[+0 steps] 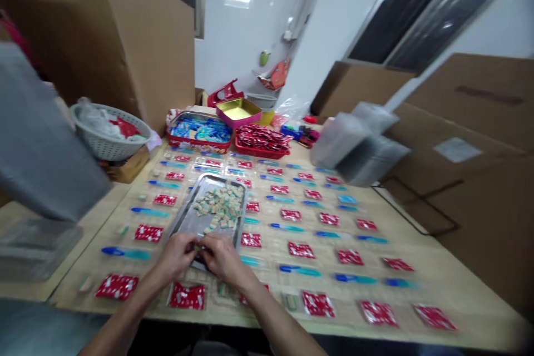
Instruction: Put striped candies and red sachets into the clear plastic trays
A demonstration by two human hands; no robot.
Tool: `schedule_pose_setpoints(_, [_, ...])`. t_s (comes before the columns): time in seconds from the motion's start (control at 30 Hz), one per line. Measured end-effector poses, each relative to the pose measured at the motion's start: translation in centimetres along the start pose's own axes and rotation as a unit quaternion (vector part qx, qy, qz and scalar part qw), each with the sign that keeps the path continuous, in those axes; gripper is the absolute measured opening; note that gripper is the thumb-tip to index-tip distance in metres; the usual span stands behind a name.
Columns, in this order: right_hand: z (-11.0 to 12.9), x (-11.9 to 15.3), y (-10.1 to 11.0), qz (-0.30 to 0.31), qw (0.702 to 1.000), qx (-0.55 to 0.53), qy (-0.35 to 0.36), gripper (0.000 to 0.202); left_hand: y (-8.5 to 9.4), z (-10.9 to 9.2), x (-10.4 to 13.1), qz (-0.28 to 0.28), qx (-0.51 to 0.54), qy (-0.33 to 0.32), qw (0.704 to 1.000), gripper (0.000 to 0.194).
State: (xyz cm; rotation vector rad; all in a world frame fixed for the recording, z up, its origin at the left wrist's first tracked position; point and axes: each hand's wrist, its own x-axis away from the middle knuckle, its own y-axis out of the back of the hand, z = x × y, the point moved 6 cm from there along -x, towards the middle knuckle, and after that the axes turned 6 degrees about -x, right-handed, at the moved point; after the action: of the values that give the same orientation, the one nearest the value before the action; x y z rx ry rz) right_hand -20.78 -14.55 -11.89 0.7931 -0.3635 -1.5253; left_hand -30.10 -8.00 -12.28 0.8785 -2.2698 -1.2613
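Note:
My left hand point(178, 258) and my right hand point(222, 258) meet over the near end of a metal tray point(188, 221). Both have their fingers pinched together, fingertips almost touching; whatever is between them is too small and hidden to make out. On the tray lies a pile of small striped blocks point(223, 206), pale pink and green. Around it, clear plastic trays stand in rows, holding red printed packets point(187, 295) and blue plastic pens or knives point(300, 271). A few have a striped block point(291, 302) too.
At the back stand a tin of blue wrapped items point(202, 129), a red tray of red packets point(262, 139) and a pink-rimmed gold tin point(237, 111). A grey basket point(110, 130) is at left. Cardboard boxes point(467, 178) flank the table. Stacked clear plastic trays point(359, 142) stand at right.

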Motion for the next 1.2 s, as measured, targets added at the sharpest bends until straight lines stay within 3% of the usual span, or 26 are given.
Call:
schedule_pose_setpoints(0.23, [0.7, 0.3, 1.3, -0.034, 0.993, 0.100, 0.057, 0.020, 0.9, -0.6, -1.0, 0.027, 0.064, 0.006, 0.998, 0.017])
schedule_pose_setpoints(0.4, [0.0, 1.7, 4.6, -0.100, 0.995, 0.014, 0.017, 0.018, -0.1, -3.6, -3.0, 0.068, 0.167, -0.014, 0.984, 0.016])
schedule_pose_setpoints(0.5, [-3.0, 3.7, 8.4, -0.135, 0.982, -0.111, -0.077, 0.013, -1.3, -6.9, -4.1, 0.068, 0.190, -0.033, 0.979, 0.022])
schedule_pose_setpoints(0.57, [-6.1, 5.7, 11.1, -0.137, 0.961, -0.179, -0.157, 0.009, -2.0, -9.6, -4.4, 0.045, 0.136, -0.064, 0.988, 0.027])
schedule_pose_setpoints(0.63, [-9.3, 7.9, 13.4, -0.118, 0.946, -0.193, -0.233, 0.006, -3.1, -12.6, -4.4, 0.030, 0.049, -0.133, 0.989, 0.027])
schedule_pose_setpoints(0.73, [-12.9, 10.5, 15.7, -0.062, 0.941, -0.129, -0.305, 0.007, -5.8, -16.3, -3.7, 0.052, -0.049, -0.273, 0.959, 0.028])
schedule_pose_setpoints(0.83, [-14.1, 11.2, 16.1, -0.024, 0.945, -0.090, -0.313, 0.009, -8.8, -17.8, -3.3, 0.077, -0.112, -0.353, 0.926, 0.033])
schedule_pose_setpoints(0.93, [-13.8, 10.8, 15.7, -0.017, 0.951, -0.027, -0.308, 0.013, -10.8, -17.9, -3.3, 0.066, -0.156, -0.388, 0.906, 0.026])
schedule_pose_setpoints(1.2, [-12.3, 10.6, 14.6, -0.012, 0.943, 0.170, -0.287, 0.021, -11.9, -18.0, -3.5, 0.055, -0.210, -0.427, 0.878, 0.027])
